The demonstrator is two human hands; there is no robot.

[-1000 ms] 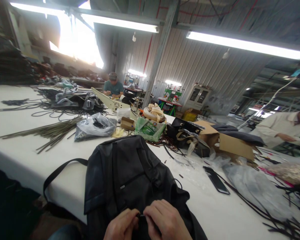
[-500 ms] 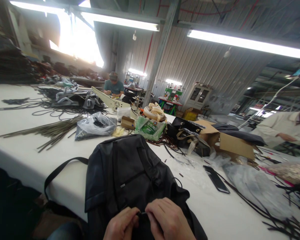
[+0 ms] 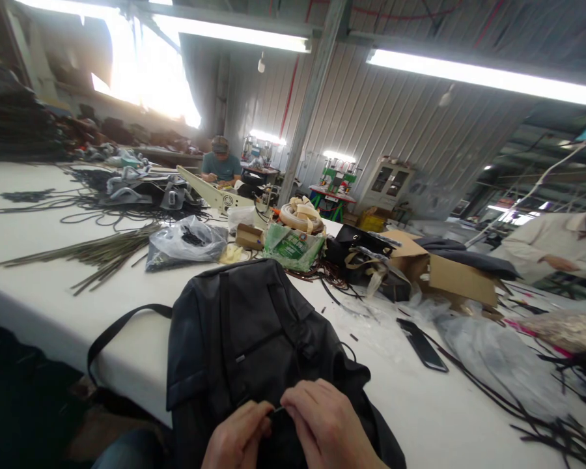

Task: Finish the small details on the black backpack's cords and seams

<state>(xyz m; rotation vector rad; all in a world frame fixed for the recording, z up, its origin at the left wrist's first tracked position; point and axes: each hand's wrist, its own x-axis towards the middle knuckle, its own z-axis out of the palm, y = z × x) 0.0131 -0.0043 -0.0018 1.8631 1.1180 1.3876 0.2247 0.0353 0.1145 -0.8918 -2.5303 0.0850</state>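
A black backpack point(image 3: 254, 326) lies on the white table in front of me, its top pointing away. Over its lower part, my left hand point(image 3: 239, 436) is closed, thumb and forefinger pinched together. Close by on the right, my right hand point(image 3: 325, 420) is closed too, its fingers bent down toward the bag. Between the two sets of fingertips a small, thin piece point(image 3: 277, 411) shows, mostly covered by the fingers; its kind cannot be made out. One shoulder strap point(image 3: 122, 326) loops out left over the table edge.
On the white table point(image 3: 78, 326) are a bundle of thin strips point(image 3: 102, 257), a plastic bag of dark pieces point(image 3: 185, 244), a green box point(image 3: 293, 246), an open carton point(image 3: 461, 281) and a phone point(image 3: 422, 345). One person sits at the back; another stands at right.
Both hands have shifted slightly up with the small piece between their fingertips, and it shows a little more light. The backpack lies nearly as before.
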